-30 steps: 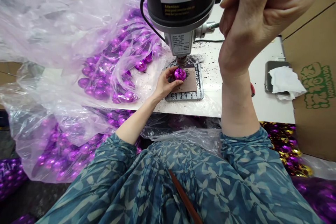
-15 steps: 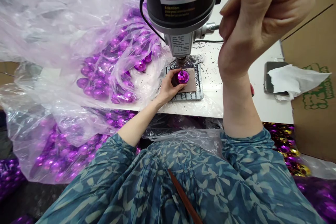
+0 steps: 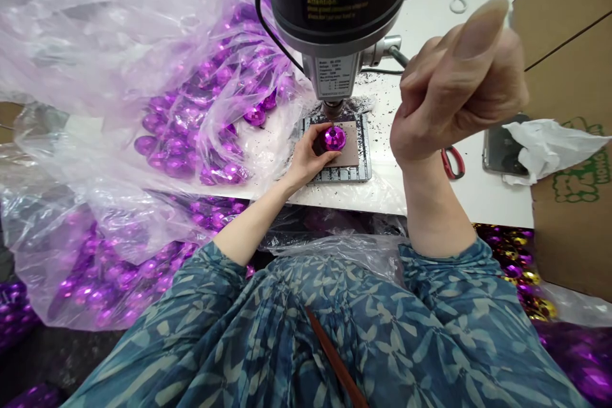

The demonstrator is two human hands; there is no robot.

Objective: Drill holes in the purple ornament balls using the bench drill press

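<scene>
Between the thumb and fingers of my left hand (image 3: 308, 154) is a shiny purple faceted ball (image 3: 335, 138), held on a brown board (image 3: 352, 143). The board rests on the slotted metal base (image 3: 366, 169) of a drill press (image 3: 335, 13). Directly above the ball is the drill chuck (image 3: 333, 108); whether the bit touches the ball I cannot tell. My right hand (image 3: 459, 83) is closed in a fist around the drill press lever (image 3: 396, 56), whose grip is hidden inside the fingers.
Clear plastic bagging (image 3: 119, 44) with many purple balls (image 3: 176, 134) spreads over the left of the white table (image 3: 497, 197). Dark shavings lie around the base. To the right are red-handled scissors (image 3: 453, 162), a phone (image 3: 502, 150), white tissue (image 3: 554, 146) and a cardboard box (image 3: 568, 223).
My right hand has come down with the lever, bringing the red handle and more of the phone into view. My left hand still holds the ball in the same place.
</scene>
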